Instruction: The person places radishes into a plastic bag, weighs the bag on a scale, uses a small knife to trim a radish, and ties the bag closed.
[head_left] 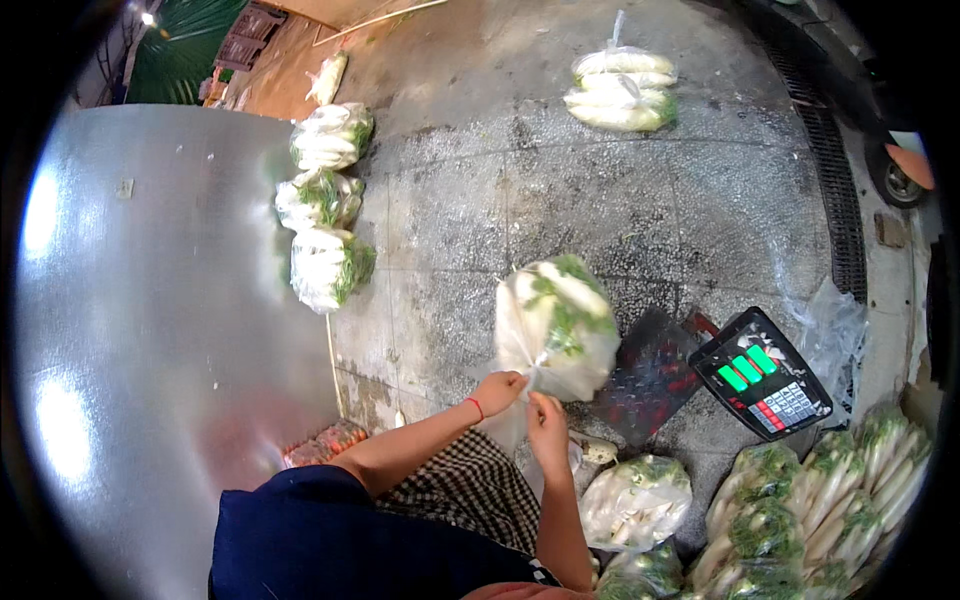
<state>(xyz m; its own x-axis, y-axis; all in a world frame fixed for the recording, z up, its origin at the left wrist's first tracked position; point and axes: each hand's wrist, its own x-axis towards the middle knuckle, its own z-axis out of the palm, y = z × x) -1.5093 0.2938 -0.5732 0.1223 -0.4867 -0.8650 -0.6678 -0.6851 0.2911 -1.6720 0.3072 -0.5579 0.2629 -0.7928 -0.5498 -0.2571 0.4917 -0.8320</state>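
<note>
A clear plastic bag of white radishes with green leaves [556,318] hangs in front of me, slightly blurred. My left hand [498,391], with a red string at its wrist, pinches the bag's gathered neck. Just to the right and nearer, my right hand [546,428] is closed on the plastic by the same neck. To the right of the bag stands a black digital scale [762,385] with green displays and a keypad. Its dark platform [650,375] lies between the display and the bag.
Several bagged radishes [325,200] line the silvery panel [190,290] at left. More bags [622,90] lie at the far right. Near me are another filled bag [637,502] and a pile of loose radishes [840,490]. Crumpled plastic [835,340] lies beside the scale; a drain grate [830,180] runs along the right.
</note>
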